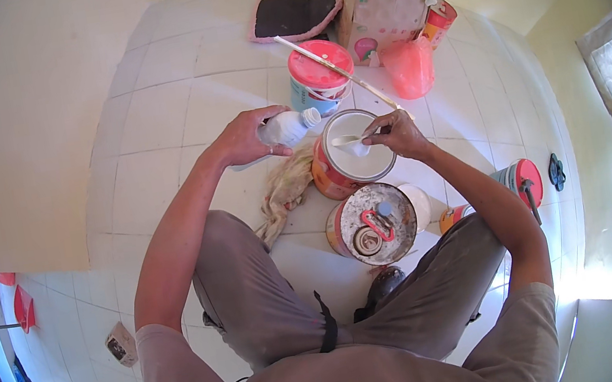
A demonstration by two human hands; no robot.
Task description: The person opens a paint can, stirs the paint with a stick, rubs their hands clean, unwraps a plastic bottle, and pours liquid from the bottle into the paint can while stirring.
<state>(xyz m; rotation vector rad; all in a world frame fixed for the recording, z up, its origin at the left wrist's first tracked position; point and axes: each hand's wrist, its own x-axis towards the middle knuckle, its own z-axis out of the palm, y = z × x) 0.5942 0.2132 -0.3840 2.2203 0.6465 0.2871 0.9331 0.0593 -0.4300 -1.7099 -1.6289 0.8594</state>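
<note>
My left hand (pixel 243 138) is closed round a white plastic bottle (pixel 286 128), tilted so its neck points right, toward the large paint can. Between the fingers of my right hand (pixel 399 134) is a small white scoop (pixel 352 145), held over the mouth of that can. The paint can (pixel 331 177) stands without a lid, orange and red outside, with pale whitish contents. Bottle and scoop are apart. What the scoop holds, if anything, is hard to make out.
Closer to me stands a stained tin (pixel 395 194) with a red handle. A rag (pixel 286 194) lies left of the cans. Beyond are a pink-lidded bucket (pixel 310 93), a long stick (pixel 334 66), a pink plastic bag (pixel 410 69) and a cardboard box (pixel 383 23). Another bucket (pixel 511 178) is at right.
</note>
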